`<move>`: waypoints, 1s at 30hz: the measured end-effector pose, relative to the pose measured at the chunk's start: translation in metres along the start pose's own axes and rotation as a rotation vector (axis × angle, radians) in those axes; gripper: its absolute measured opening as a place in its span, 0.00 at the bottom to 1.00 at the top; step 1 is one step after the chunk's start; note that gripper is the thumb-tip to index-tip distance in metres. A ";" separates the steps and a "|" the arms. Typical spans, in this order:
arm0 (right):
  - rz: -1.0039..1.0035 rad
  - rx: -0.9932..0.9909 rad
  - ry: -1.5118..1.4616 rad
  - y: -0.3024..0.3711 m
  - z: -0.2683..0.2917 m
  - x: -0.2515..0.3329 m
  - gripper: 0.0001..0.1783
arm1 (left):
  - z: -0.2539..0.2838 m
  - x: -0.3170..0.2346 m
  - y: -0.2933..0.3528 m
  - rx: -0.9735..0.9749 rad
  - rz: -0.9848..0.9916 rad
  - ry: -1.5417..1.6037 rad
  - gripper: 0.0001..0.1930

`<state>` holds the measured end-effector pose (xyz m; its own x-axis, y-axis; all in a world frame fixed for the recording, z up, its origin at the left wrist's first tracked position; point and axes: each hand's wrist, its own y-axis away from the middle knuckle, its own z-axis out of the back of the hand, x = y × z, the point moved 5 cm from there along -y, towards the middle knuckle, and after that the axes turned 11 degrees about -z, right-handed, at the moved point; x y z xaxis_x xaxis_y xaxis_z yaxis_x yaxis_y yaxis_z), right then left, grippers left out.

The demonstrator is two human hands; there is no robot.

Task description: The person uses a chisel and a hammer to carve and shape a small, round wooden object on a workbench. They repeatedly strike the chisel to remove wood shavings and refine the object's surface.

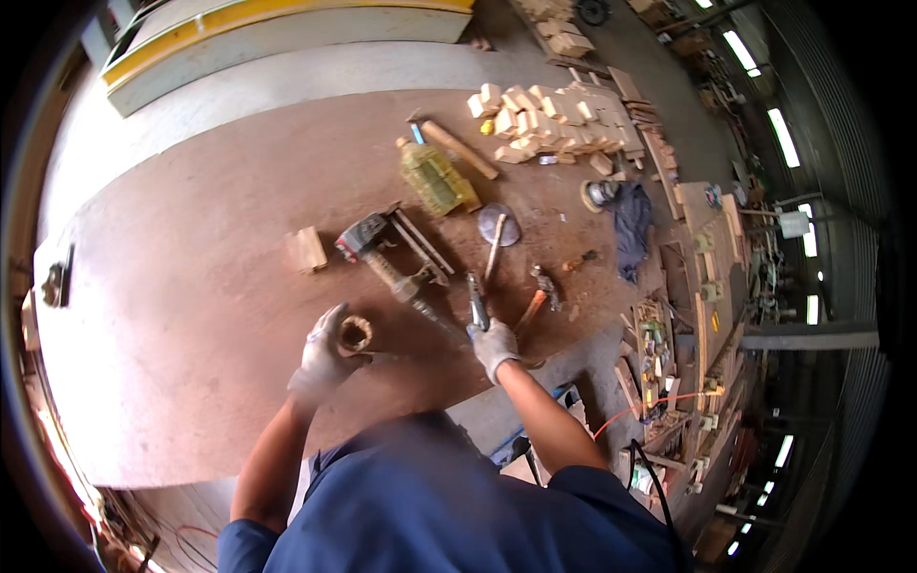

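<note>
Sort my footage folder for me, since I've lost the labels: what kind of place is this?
Probably a woodworking shop. A pile of cut wood blocks sits on the broad worktable, with what looks like a nail gun and an orange-handled hammer nearer the person.

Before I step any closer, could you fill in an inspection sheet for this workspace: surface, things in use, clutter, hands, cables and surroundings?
Surface: brown tabletop, washed out by glare on its left.
Things in use: hollow round piece and dark slim tool, both held; exact kinds unclear.
Clutter: red-and-grey power tool, yellowish bottle, orange-handled hammer, piled wood blocks, dark cloth.
Hands: both gloved; left hand curls around the round piece, right hand grips the slim tool.
Cables: red cable and black cable at lower right; their ends are unclear.
Surroundings: yellow-edged structure beyond the tabletop; lit strip lights at right.
Other people: nothing seen.
</note>
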<state>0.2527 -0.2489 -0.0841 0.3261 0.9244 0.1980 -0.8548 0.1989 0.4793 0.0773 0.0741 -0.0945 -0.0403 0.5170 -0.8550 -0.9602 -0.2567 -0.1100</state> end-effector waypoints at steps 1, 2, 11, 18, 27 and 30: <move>0.012 0.016 0.028 -0.002 0.003 0.001 0.21 | 0.001 -0.007 -0.001 -0.010 0.009 -0.014 0.52; 0.028 -0.011 0.062 -0.002 0.006 0.005 0.22 | 0.000 -0.011 -0.001 -0.011 0.026 -0.036 0.54; 0.244 -0.033 0.135 0.014 0.014 0.020 0.30 | -0.005 -0.014 -0.004 -0.028 -0.011 -0.049 0.40; 0.896 -0.145 0.033 0.052 0.007 0.045 0.12 | 0.015 -0.001 0.007 -0.007 0.056 -0.084 0.41; 0.941 0.060 0.415 0.085 -0.081 0.054 0.10 | 0.018 -0.005 0.024 0.078 0.092 0.009 0.43; 0.595 0.271 0.089 0.070 -0.054 0.030 0.11 | 0.012 -0.001 0.034 0.019 0.136 0.044 0.46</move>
<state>0.1810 -0.1899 -0.0911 -0.2148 0.8769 0.4300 -0.7434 -0.4324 0.5103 0.0419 0.0744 -0.0909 -0.1584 0.4421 -0.8828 -0.9519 -0.3057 0.0177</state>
